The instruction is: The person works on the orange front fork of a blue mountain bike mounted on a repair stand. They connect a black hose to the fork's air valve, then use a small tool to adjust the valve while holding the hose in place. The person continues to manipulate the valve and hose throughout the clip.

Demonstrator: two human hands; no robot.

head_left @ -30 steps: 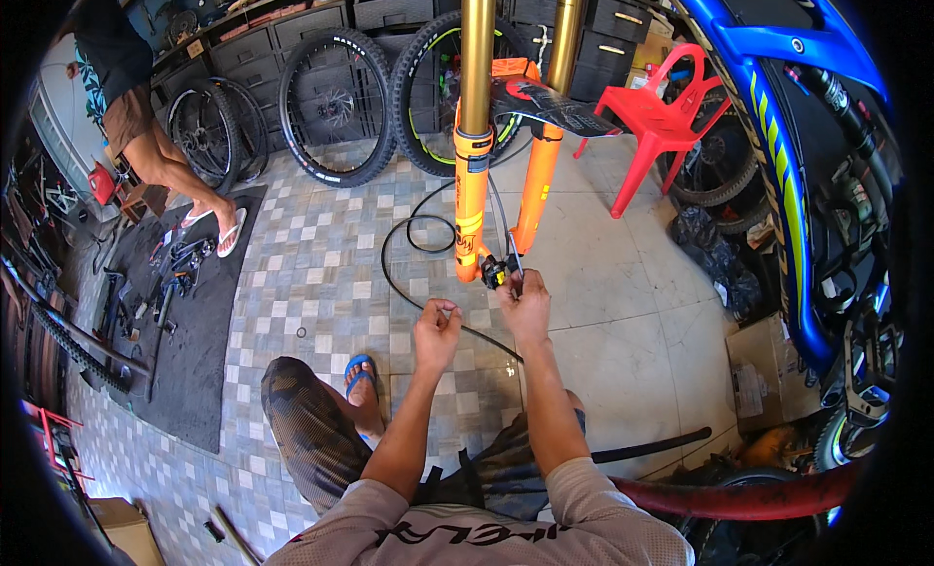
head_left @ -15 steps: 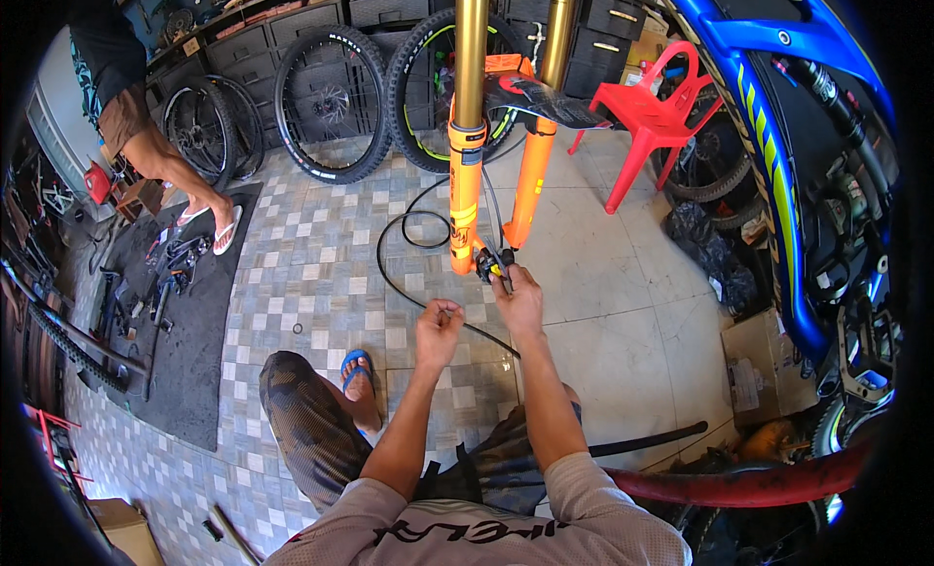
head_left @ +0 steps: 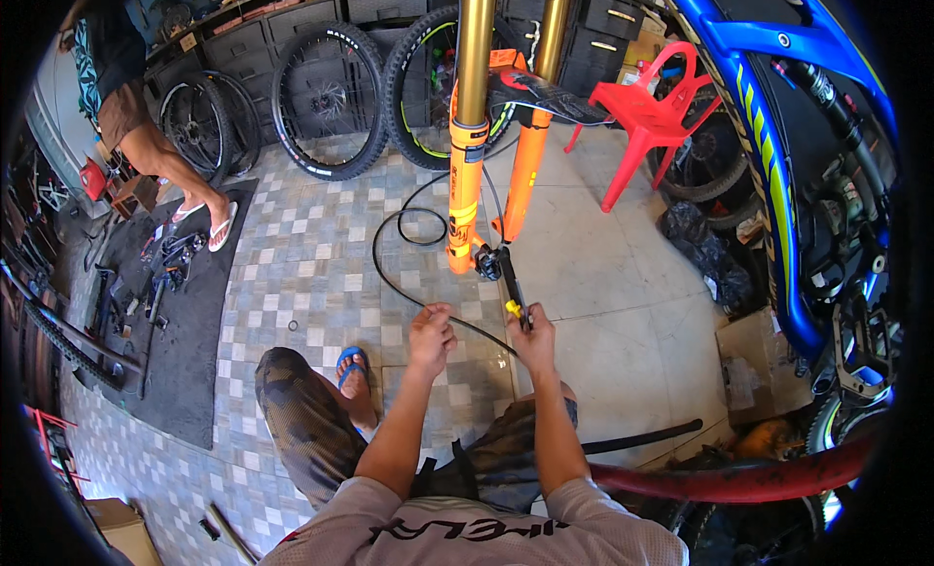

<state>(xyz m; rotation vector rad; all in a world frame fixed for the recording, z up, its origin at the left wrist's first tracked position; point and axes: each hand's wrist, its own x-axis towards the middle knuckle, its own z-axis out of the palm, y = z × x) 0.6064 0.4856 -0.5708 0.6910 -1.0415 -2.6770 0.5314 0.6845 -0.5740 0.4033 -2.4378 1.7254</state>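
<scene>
My right hand is closed around the near end of a slim black tool with a yellow part. The tool's far end reaches the black brake caliper at the foot of the orange fork leg; whether they touch I cannot tell. My left hand hovers left of it, fingers curled into a pinch, and anything inside is too small to make out. A thin black hose loops over the floor beside the fork and passes below my hands. Gold stanchions rise above the orange lowers.
Bicycle wheels lean on dark drawers behind the fork. A red plastic chair stands back right, near a blue bike frame. At left, another person's leg is on a dark mat strewn with parts.
My right hand has come back toward me, away from the caliper, and more of the black and yellow tool shows. My left hand has shifted slightly left and stays curled.
</scene>
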